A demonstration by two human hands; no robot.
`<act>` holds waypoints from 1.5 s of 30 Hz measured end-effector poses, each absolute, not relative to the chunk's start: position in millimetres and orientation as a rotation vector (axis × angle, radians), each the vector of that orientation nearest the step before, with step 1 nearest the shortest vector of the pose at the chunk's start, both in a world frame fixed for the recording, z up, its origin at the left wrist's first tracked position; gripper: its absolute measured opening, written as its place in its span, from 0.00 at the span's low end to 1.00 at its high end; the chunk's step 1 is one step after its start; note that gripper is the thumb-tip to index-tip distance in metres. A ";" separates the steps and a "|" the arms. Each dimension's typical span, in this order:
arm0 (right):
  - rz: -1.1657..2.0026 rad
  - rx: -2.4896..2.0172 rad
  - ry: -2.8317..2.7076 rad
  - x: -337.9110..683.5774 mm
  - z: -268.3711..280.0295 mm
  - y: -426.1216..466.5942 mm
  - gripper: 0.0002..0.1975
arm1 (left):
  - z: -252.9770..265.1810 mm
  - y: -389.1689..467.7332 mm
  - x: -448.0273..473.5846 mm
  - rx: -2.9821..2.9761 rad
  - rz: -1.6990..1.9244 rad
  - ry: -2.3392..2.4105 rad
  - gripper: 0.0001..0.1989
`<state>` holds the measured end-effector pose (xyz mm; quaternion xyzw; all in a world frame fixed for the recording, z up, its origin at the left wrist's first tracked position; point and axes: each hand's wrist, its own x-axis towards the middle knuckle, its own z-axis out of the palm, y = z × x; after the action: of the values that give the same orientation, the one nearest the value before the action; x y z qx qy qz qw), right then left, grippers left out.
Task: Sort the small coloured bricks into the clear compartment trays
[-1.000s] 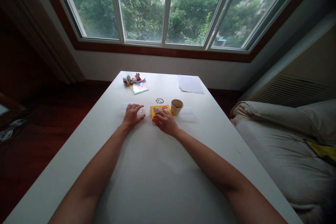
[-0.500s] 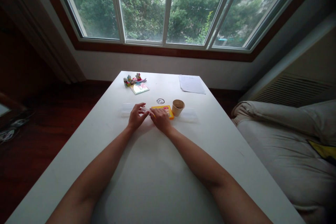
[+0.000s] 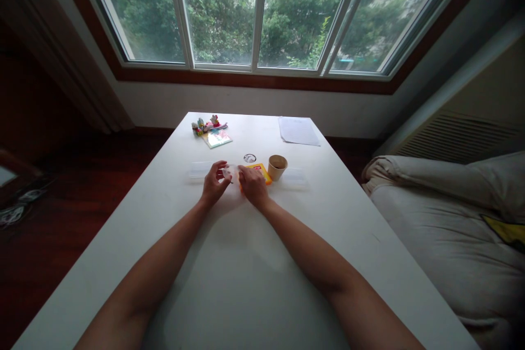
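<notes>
Clear plastic pc. (image 3: 231, 173), betw. L hand (image 3: 215, 184) & R hand (image 3: 253, 185), left end in L thumb-finger pinch, R grip can't tell, yellow box (image 3: 263, 171) part-hidden by R hand

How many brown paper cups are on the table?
1. The paper cup stands upright on the white table, just right of the yellow box, which the right hand partly covers. No other paper cup shows.
</notes>
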<state>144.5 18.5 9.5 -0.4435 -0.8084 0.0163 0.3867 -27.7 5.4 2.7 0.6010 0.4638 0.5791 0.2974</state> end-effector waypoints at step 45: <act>0.155 -1.098 -2.129 157.6 4.5 14.2 0.05 | -18.7 51.2 -165.3 2.002 0.934 2.079 0.30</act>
<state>157.6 14.2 4.5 -0.4265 -0.8267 0.0601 0.3621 -165.3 51.2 -18.7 0.6589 0.6844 0.3076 0.0541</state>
